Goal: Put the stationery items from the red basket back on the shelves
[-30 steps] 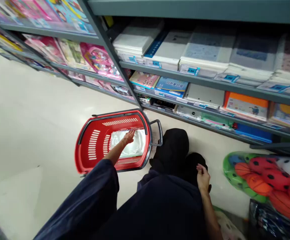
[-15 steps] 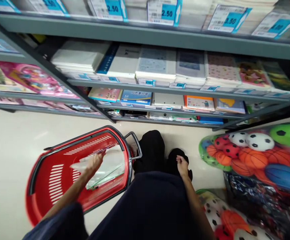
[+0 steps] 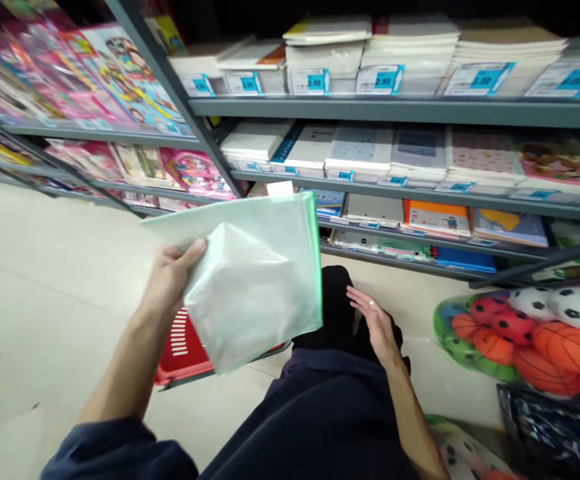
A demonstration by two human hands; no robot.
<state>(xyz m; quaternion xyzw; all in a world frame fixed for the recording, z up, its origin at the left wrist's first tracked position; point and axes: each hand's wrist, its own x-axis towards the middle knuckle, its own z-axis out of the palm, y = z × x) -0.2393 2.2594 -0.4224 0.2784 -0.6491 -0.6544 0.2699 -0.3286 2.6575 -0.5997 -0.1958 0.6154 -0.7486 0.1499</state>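
Closed on the left part of a translucent zip document pouch (image 3: pixel 255 287) is my left hand (image 3: pixel 173 280), its thumb on the near face. The pouch has a green edge along its right side and a small white tag on top. It hangs above a red shopping basket (image 3: pixel 185 347), covering most of it. My right hand (image 3: pixel 374 323) holds nothing; its fingers are stretched out over my dark trousers (image 3: pixel 337 293), a ring on one finger.
Ahead stands a grey shelf rack (image 3: pixel 400 110) with stacked notebooks (image 3: pixel 360 147) and price labels. Boxed toys (image 3: pixel 135 77) fill the shelves at left. Bagged toy balls (image 3: pixel 530 327) lie on the right. Pale floor tiles (image 3: pixel 45 280) run along the left.
My left hand has lifted the pouch up out of the basket. My right hand's fingers have spread out. The view has shifted, showing more of the left shelves.
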